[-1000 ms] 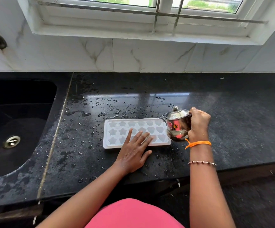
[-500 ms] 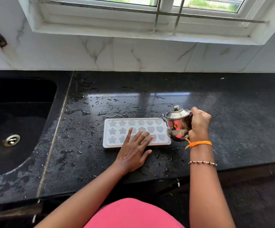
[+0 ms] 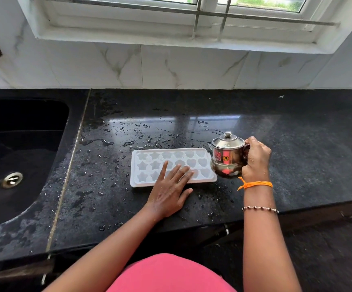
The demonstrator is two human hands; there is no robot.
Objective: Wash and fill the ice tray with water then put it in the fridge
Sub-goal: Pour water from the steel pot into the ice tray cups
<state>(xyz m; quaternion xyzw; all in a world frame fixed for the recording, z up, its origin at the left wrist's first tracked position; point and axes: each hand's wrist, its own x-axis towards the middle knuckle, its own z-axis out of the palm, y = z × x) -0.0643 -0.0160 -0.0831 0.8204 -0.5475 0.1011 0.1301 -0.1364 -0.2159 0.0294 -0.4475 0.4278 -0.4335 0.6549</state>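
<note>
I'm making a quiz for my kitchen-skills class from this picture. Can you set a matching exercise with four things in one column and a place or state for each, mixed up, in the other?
Things:
1. tray
2. pot
3. drain
4. thread

Places or states:
A. tied round the right wrist
B. lying flat on the wet counter, under the left hand
C. at the bottom of the sink
D. held by its handle in the right hand's grip

Pairs: 1-B, 2-D, 3-C, 4-A
</note>
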